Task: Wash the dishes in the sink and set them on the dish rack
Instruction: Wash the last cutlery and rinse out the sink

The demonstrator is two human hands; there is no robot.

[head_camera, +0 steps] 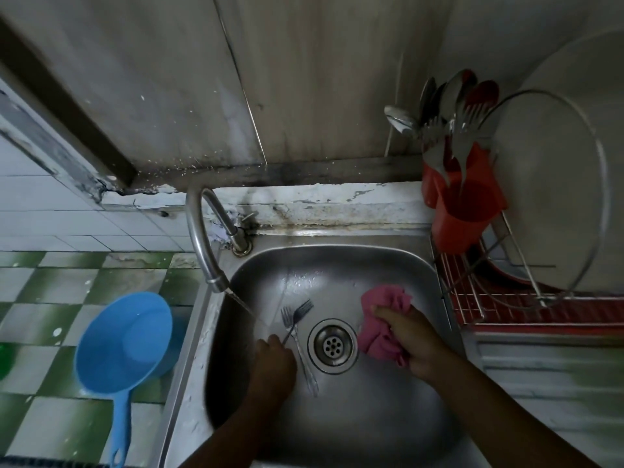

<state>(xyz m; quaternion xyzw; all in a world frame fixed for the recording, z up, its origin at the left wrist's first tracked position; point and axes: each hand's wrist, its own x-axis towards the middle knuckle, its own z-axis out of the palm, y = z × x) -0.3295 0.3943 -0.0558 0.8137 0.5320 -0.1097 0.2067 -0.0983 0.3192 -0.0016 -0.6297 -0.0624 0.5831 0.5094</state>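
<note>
Fork [304,309] juts forward from grip of left hand [275,363].

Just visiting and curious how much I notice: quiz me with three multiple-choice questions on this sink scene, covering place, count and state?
1. Where is the blue dipper? A in the sink; B left of the sink; C on a shelf.
2. How many forks are in the sink? A one; B two; C four.
3. The tap is: A running; B off; C missing.
Answers: B, it sits beyond the left rim; B, two cross near the drain, the left hand gripping one; A, water streams from its spout.
</note>
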